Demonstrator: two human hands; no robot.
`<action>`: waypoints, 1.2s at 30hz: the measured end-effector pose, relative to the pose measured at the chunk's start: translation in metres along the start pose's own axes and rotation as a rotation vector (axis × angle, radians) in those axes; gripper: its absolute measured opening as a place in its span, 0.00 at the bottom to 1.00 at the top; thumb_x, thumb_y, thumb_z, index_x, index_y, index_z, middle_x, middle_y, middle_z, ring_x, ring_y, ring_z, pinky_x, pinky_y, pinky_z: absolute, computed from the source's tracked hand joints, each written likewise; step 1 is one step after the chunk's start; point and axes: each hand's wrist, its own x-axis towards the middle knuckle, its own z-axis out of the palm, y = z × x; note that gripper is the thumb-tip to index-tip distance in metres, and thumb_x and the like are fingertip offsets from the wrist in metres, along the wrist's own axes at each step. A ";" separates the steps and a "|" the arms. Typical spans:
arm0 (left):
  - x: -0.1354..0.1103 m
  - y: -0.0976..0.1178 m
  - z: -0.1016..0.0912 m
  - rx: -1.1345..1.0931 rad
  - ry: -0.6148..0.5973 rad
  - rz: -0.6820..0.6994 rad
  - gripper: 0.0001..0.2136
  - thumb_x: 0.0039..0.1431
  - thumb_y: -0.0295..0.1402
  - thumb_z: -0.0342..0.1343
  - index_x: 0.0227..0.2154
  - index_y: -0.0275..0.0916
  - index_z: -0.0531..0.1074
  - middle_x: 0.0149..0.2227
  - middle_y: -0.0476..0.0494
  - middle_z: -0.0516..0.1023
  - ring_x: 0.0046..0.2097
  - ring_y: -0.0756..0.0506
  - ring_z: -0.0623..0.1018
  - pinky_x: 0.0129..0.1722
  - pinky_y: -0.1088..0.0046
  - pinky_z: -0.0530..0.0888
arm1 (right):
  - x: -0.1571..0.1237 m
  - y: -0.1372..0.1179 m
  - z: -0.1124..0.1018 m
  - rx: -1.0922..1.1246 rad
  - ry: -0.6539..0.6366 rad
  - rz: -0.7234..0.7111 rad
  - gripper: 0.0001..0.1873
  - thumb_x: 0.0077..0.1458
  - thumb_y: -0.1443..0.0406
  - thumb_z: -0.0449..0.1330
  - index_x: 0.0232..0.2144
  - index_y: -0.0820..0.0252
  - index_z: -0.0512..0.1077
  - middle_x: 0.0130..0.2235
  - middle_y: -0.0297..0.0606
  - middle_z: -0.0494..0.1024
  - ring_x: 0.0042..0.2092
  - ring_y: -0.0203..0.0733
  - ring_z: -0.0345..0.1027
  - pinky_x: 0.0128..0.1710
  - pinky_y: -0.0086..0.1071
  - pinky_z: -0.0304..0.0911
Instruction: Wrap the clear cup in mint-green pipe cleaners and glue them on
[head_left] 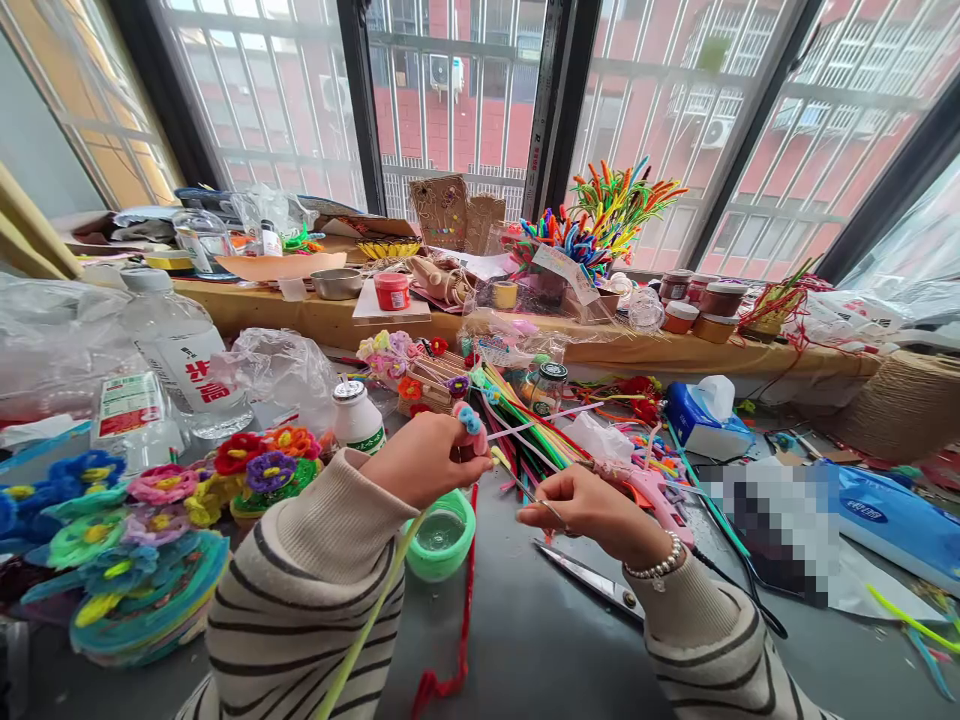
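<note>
My left hand is closed on a fuzzy pink-and-blue pipe-cleaner piece. A long yellow-green pipe cleaner trails below that hand, over the sleeve. Pinched in my right hand is a thin metal tool, its tip pointing toward the left hand; its kind I cannot make out. A short yellow end shows between the two hands. Below the left hand sits a green-wrapped bowl, with a red fuzzy strip beside it. Scissors lie under my right hand.
Pipe-cleaner flowers crowd the left side, near a large plastic bottle and a white bottle. Loose pipe cleaners lie ahead. On the right are a pink glue gun with its cord, tissue packs and a twine spool.
</note>
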 end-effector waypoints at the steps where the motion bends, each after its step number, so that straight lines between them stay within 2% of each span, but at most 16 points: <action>1: 0.001 -0.001 0.001 0.006 -0.003 0.002 0.13 0.48 0.37 0.48 0.26 0.33 0.72 0.22 0.45 0.73 0.26 0.48 0.71 0.27 0.76 0.65 | 0.001 0.001 0.001 0.005 0.004 0.003 0.24 0.39 0.53 0.62 0.11 0.63 0.56 0.15 0.25 0.57 0.19 0.25 0.46 0.19 0.26 0.38; 6: 0.005 -0.008 0.003 -0.045 -0.024 0.004 0.14 0.48 0.39 0.48 0.27 0.34 0.73 0.21 0.46 0.73 0.25 0.48 0.70 0.25 0.76 0.65 | 0.004 0.004 0.002 0.022 -0.003 0.009 0.24 0.40 0.52 0.61 0.12 0.63 0.57 0.15 0.25 0.57 0.19 0.24 0.43 0.18 0.25 0.37; 11: 0.005 -0.010 0.004 -0.140 -0.013 0.000 0.14 0.48 0.40 0.49 0.26 0.33 0.73 0.21 0.47 0.73 0.24 0.50 0.70 0.24 0.77 0.65 | 0.004 0.007 0.001 0.073 -0.131 0.012 0.24 0.40 0.48 0.58 0.15 0.63 0.58 0.16 0.23 0.52 0.19 0.24 0.42 0.18 0.24 0.38; 15: 0.004 -0.009 0.005 -0.235 -0.016 0.032 0.14 0.47 0.40 0.50 0.25 0.34 0.73 0.20 0.49 0.72 0.24 0.51 0.69 0.24 0.78 0.65 | 0.002 0.004 0.002 0.096 -0.218 0.010 0.26 0.40 0.44 0.55 0.17 0.62 0.58 0.18 0.25 0.53 0.20 0.25 0.43 0.18 0.23 0.39; 20: 0.002 -0.005 0.003 -0.282 0.004 0.044 0.13 0.47 0.40 0.51 0.26 0.34 0.73 0.21 0.49 0.72 0.25 0.51 0.69 0.24 0.79 0.66 | -0.001 0.000 0.000 0.105 -0.270 -0.033 0.27 0.41 0.43 0.53 0.20 0.63 0.59 0.21 0.27 0.54 0.22 0.26 0.43 0.19 0.23 0.39; 25: 0.000 -0.003 0.003 -0.332 -0.002 0.061 0.13 0.47 0.39 0.52 0.27 0.33 0.74 0.21 0.49 0.71 0.25 0.52 0.68 0.24 0.79 0.66 | -0.004 0.000 -0.001 0.127 -0.345 -0.046 0.26 0.38 0.45 0.56 0.26 0.62 0.61 0.23 0.27 0.53 0.23 0.28 0.40 0.20 0.24 0.37; 31: -0.003 -0.001 0.001 -0.357 0.030 0.062 0.12 0.47 0.37 0.52 0.27 0.33 0.74 0.20 0.51 0.70 0.22 0.54 0.65 0.21 0.80 0.64 | -0.005 -0.001 0.000 0.132 -0.330 -0.070 0.21 0.42 0.50 0.56 0.27 0.62 0.61 0.23 0.28 0.53 0.24 0.28 0.40 0.20 0.25 0.38; 36: -0.003 -0.002 0.001 -0.302 0.079 0.126 0.10 0.47 0.35 0.52 0.28 0.34 0.75 0.22 0.50 0.73 0.23 0.54 0.67 0.23 0.81 0.64 | -0.004 0.001 0.001 0.133 -0.321 -0.100 0.26 0.40 0.44 0.55 0.26 0.61 0.61 0.21 0.26 0.52 0.23 0.28 0.39 0.20 0.25 0.38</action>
